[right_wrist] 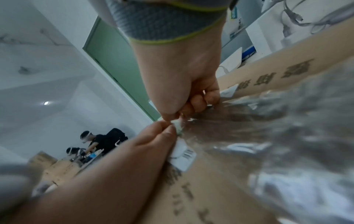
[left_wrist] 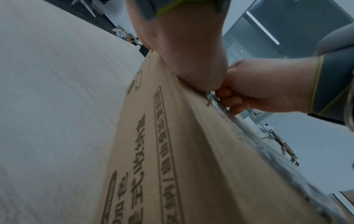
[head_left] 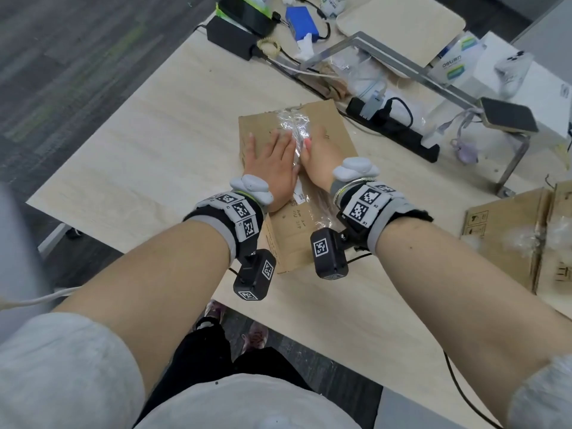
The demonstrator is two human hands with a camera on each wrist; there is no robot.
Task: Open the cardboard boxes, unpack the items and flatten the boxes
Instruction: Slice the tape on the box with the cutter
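Both hands are on top of the cardboard box (head_left: pixel 294 168), which lies in the middle of the desk (head_left: pixel 154 150), sealed and full-height. Left hand (head_left: pixel 272 159) lies flat, fingers straight and spread on the lid, pinning it, I'd say, so the box doesn't slide or lift. Right hand (head_left: pixel 315 156) sits just beside it with fingers curled down along the centre seam; the right wrist view shows them hooked into the crinkled clear tape (head_left: pixel 295 125), working at it, though whether they've got a real pinch on an edge I can't tell. That tape runs the length of the lid, wrinkled and shiny, so finding an edge looks like the job right now.

Writing: large printed characters run along the box's side in the left wrist view, not ones I can read. A small white barcode label (right_wrist: pixel 184 157) is stuck by the seam, with faint handwriting beneath. Another cardboard box (head_left: pixel 520 236) waits at the desk's right edge, also taped. Further back, a black power strip (head_left: pixel 396 128) and assorted clutter.
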